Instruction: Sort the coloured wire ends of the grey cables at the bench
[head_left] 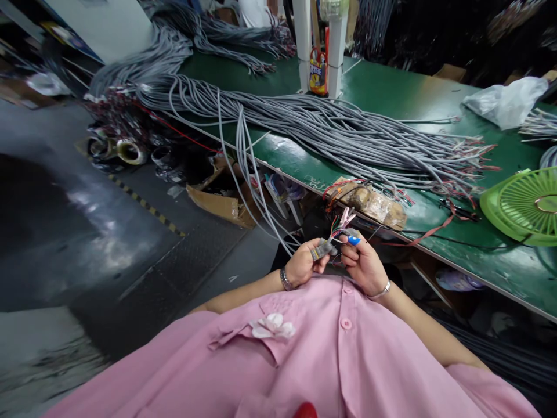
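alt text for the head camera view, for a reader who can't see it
Two bare hands work close to a pink shirt: the left hand pinches a grey cable end, the right hand holds its coloured wires beside a small blue piece. Behind, a heap of grey cables lies across a green workbench.

Counter (391,93): dark green, glossy. Cable bundle (331,130) across it: pale grey sheaths, red and white wire tips at the stripped ends. Cable end (324,248) in the hands: grey jacket, fanning into pink, red, green and white strands. Small tool (354,239): bright blue. Fan guard (522,206): lime green, ribbed. Shirt (331,360): plain pink, matching buttons. Plastic bag (507,101): whitish, translucent. Floor strip (143,202): yellow-and-black stripes on grey.
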`<action>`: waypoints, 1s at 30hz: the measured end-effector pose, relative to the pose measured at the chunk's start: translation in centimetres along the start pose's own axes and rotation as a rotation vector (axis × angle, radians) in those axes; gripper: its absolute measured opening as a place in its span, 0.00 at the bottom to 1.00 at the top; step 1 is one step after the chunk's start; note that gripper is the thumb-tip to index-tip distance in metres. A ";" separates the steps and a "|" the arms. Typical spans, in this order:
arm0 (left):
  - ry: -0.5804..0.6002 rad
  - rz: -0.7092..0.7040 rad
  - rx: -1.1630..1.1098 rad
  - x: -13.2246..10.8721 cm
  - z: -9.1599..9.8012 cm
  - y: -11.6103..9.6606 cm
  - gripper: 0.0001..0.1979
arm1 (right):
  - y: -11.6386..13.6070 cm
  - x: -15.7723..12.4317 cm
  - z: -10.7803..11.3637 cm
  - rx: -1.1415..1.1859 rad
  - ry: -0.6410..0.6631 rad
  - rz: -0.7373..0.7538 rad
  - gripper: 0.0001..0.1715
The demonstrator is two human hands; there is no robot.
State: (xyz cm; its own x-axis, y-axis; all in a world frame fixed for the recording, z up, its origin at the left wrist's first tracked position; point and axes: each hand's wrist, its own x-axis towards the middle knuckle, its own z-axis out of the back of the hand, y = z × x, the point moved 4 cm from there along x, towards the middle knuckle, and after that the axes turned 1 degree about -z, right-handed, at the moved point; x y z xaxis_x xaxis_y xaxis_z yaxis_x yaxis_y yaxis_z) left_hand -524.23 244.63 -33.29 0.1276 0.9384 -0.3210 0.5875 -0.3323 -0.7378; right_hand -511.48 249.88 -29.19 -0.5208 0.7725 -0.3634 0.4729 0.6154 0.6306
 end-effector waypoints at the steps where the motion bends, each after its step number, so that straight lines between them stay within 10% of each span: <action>1: -0.022 -0.013 -0.002 0.1 0.1 -0.1 0.19 | 0.0 0.0 0.0 -0.018 0.007 0.001 0.09; 11: -0.197 -0.230 0.130 0.0 1.4 -2.8 0.18 | 0.8 -1.1 2.7 -0.678 -0.018 0.122 0.13; 18: -0.159 -0.223 0.442 -0.5 2.1 -3.2 0.19 | 6.4 -3.4 1.2 -1.176 -0.106 0.573 0.20; 24: 0.012 -0.222 0.538 -1.0 0.5 -3.5 0.19 | 6.6 -3.5 -1.8 -1.525 0.066 0.430 0.26; 30: 0.140 -0.155 0.488 -1.4 -0.1 -3.9 0.20 | 4.4 -1.9 -0.6 -1.172 0.183 0.142 0.16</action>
State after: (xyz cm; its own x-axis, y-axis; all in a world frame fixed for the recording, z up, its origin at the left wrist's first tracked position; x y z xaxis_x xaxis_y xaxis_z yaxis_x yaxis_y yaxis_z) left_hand -526.56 244.61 -29.92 0.1938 0.9725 -0.1288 0.1720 -0.1630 -0.9715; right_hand -508.85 250.96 -25.30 -0.6550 0.7296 -0.1967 -0.3522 -0.0645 0.9337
